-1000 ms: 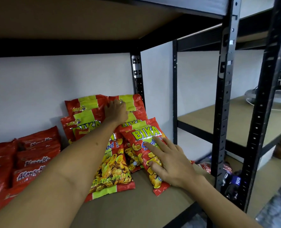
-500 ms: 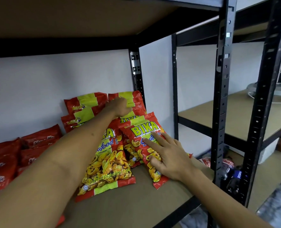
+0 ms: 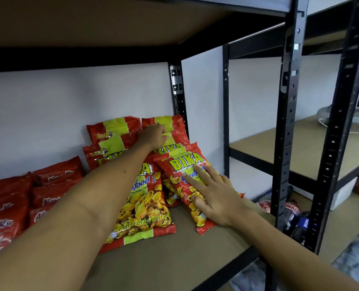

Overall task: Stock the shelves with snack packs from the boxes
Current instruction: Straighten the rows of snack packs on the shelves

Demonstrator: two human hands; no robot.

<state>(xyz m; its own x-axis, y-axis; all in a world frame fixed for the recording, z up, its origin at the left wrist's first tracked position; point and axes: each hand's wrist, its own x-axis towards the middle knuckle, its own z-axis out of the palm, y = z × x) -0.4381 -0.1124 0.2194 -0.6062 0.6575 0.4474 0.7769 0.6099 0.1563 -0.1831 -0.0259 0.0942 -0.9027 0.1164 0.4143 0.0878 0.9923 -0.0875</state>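
Red packs [image 3: 8,198] left; bottles [image 3: 290,213] below shelf [image 3: 174,259].

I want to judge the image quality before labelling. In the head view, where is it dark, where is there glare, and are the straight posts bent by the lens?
Head view: the underside of the upper shelf is dark; small glare sits on the BIKA packs under the right hand; the front post leans and bows slightly from the wide lens; the left forearm near the camera is soft.
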